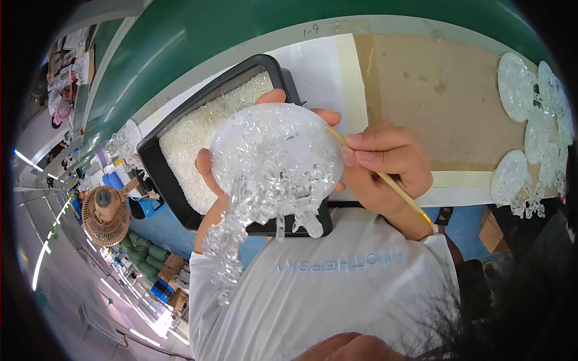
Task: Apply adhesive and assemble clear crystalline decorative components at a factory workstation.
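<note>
I hold a round, clear disc point(265, 129) in my left hand point(207, 171), which cups it from beneath, the fingers spread around the rim; most of the palm is hidden behind it. The disc sits in front of me, raised over the near right part of a black tray point(165, 183). Small bits cover its face, and clear pieces point(223, 259) hang from its lower edge in a long cluster, overlapping my left sleeve and my white shirt point(325, 295) in the view.

My right hand point(391, 162) pinches a thin wooden brush point(394, 185) between thumb and fingers, close to the disc's right rim. The brush slants, bristles pointing down to the right and the bare end of the handle at the rim; it seems to touch there, though the clear material makes the contact hard to judge.

The tray holds a broad bed of clear beads point(186, 138). To its right, white paper point(328, 78) and a brown board point(439, 96) lie along the tabletop point(343, 27). At the far right, more clear discs point(515, 84) are grouped, some with pieces attached. Off to my left stands a brown fan point(103, 219).
</note>
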